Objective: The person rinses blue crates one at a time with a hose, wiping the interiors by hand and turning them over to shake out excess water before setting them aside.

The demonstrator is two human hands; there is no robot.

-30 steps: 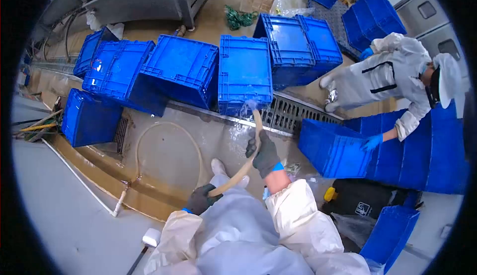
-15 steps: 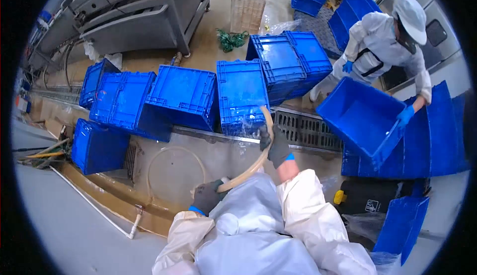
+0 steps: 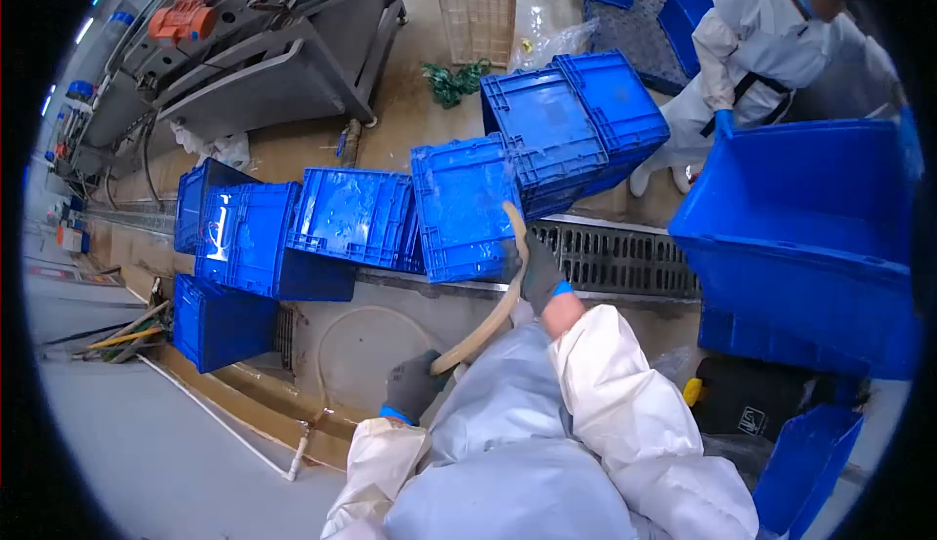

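My right hand (image 3: 535,269), in a dark glove, grips a beige hose (image 3: 496,311) near its nozzle end, which points at a wet blue crate (image 3: 459,210) lying on its side. My left hand (image 3: 412,385), also dark-gloved, holds the same hose lower down, close to my white suit. The hose loops away over the wet floor to the left.
Several blue crates (image 3: 346,213) lie tipped along a floor drain grate (image 3: 625,260). A person in white (image 3: 756,27) at the upper right lifts a large blue crate (image 3: 805,218). Steel machinery (image 3: 264,52) stands at the back. More blue crates are stacked at right.
The view has swung up and left. The person at right has raised the blue crate higher and nearer. My hands keep their hold on the hose, now closer to the wet crate.
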